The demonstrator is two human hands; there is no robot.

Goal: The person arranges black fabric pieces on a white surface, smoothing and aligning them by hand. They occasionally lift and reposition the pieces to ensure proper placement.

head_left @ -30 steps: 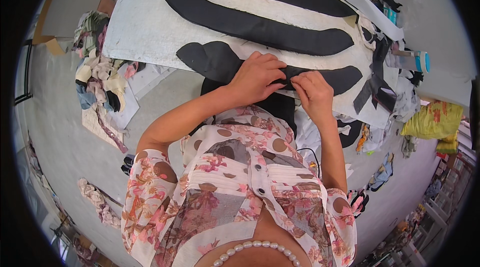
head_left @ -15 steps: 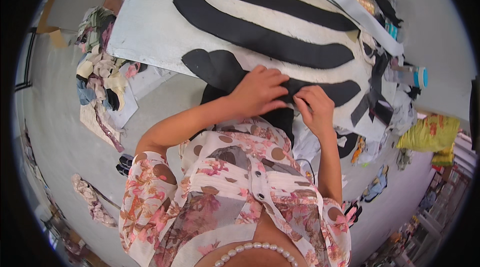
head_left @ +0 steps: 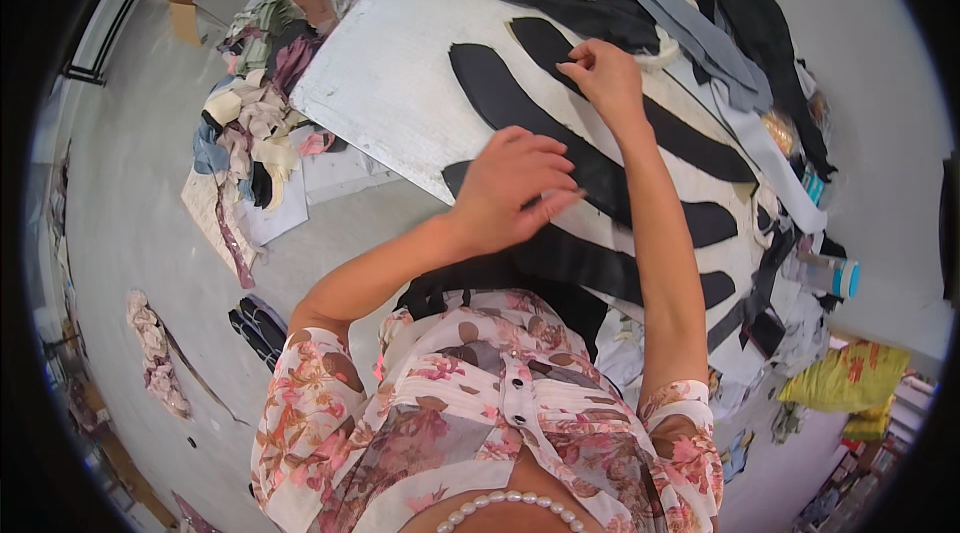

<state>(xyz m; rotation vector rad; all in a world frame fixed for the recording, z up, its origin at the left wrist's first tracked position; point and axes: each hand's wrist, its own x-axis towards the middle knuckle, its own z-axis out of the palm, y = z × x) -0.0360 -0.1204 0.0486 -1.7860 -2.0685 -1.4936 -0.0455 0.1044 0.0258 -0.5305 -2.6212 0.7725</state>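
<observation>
We reach over three curved black fabric strips (head_left: 602, 178) on a pale flat tabletop (head_left: 385, 68).
Our right hand (head_left: 610, 83) has thumb and fingertips nearly together over the far strip (head_left: 700, 145); we cannot tell whether they grip it. Our left hand (head_left: 508, 188), half open, appears empty above the nearest strip (head_left: 590, 266).

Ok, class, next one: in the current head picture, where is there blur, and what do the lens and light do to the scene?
Head view: the left hand is smeared around the thumb, probably from motion, while the right hand looks crisper; head view: the fisheye lens leaves black corners; head view: soft light keeps the table pale, without harsh shadows.
</observation>
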